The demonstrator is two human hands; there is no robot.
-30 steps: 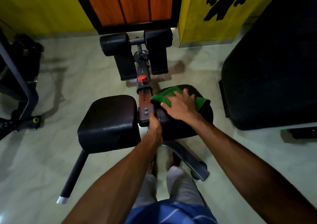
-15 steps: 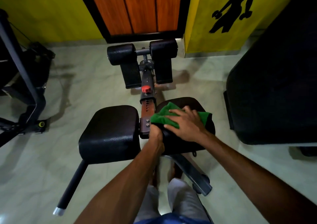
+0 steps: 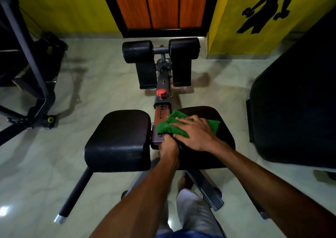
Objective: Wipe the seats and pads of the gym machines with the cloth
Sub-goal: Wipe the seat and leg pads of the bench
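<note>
Big black bench (image 3: 294, 110) is sitting off to the rt. On the machine in front, L pad (image 3: 118, 139) is lying bare; rt pad (image 3: 224, 143) is carrying the green cloth (image 3: 168, 126), bunched at its inner edge by the centre bar (image 3: 162, 110). Rt hand (image 3: 194, 134) is pressing flat on the cloth, fingers straight. L hand (image 3: 168, 146) is curling round the rt pad's inner edge, just below the cloth. Further up the bar, a red knob (image 3: 161, 92) is sticking up.

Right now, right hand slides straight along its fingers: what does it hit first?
Probably the centre rail: the right hand points left-forward across the green cloth on the right pad. Relative heights unclear.
</note>
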